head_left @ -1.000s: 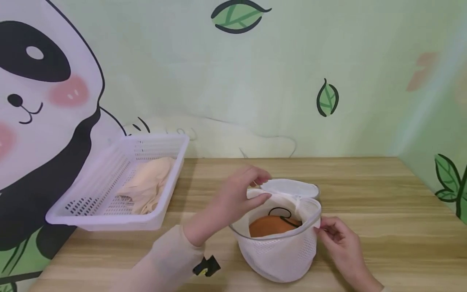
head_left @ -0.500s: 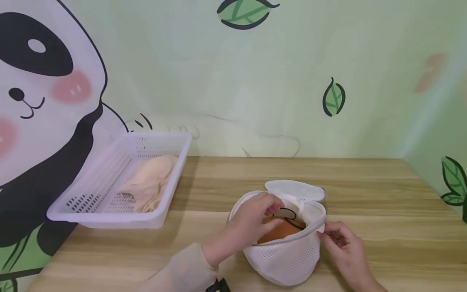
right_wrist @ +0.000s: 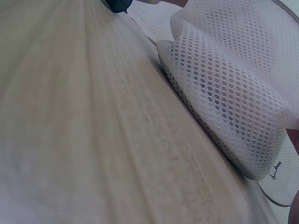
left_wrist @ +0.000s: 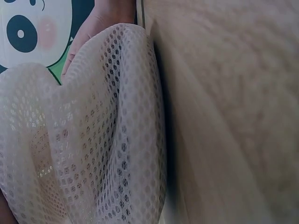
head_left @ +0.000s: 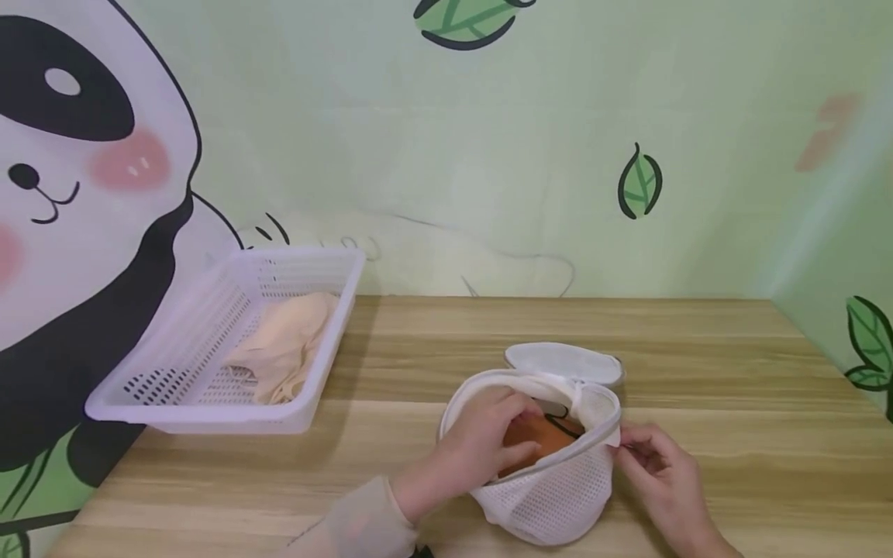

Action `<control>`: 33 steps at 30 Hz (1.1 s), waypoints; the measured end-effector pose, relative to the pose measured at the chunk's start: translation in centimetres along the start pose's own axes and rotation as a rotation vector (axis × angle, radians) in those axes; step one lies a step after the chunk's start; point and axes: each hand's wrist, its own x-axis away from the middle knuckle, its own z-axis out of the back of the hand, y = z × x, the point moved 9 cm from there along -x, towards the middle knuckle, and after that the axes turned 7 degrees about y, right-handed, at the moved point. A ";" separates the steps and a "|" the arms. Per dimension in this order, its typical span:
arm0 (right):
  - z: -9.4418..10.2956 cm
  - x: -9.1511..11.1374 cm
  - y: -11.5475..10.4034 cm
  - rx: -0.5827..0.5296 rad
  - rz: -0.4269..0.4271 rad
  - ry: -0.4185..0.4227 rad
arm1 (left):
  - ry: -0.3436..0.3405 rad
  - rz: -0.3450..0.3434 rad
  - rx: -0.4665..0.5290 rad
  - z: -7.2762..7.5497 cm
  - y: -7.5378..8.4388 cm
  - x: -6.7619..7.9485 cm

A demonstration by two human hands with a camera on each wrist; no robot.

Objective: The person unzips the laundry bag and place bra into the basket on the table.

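A round white mesh laundry bag stands on the wooden table, its zip-edged lid folded back behind it. Inside lies an orange-brown item with a black curved line at its far side; its kind is hidden. My left hand reaches over the left rim into the mouth, fingers apart from the thumb at the orange-brown item. At the right rim my right hand pinches the bag's edge between thumb and fingers. Up close, the mesh wall looks creased in the left wrist view; the right wrist view shows the bag's side.
On the left a white plastic basket with perforated walls holds a beige cloth garment. The wooden tabletop runs back to a green wall painted with a panda and leaves.
My left hand has moved from above the left rim down into the bag's mouth, and the bag's front left rim now dips. The right hand keeps its pinch at the right rim.
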 end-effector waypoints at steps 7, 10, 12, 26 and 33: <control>0.0 0.3 0.0 -0.007 -0.014 -0.010 | 0.003 0.047 0.054 0.0 -0.5 0.4; 0.1 0.4 0.2 0.018 -0.023 -0.014 | -0.005 0.068 0.079 -0.2 -0.8 0.6; 0.2 0.5 0.2 0.029 -0.023 -0.020 | -0.013 0.078 0.078 -0.4 -0.9 0.6; 0.4 0.5 0.0 0.026 0.000 -0.049 | -0.242 0.137 0.030 -2.7 -2.9 0.6; 0.5 0.5 -0.1 0.081 -0.015 -0.044 | -0.330 0.110 -0.016 -3.4 -3.1 0.9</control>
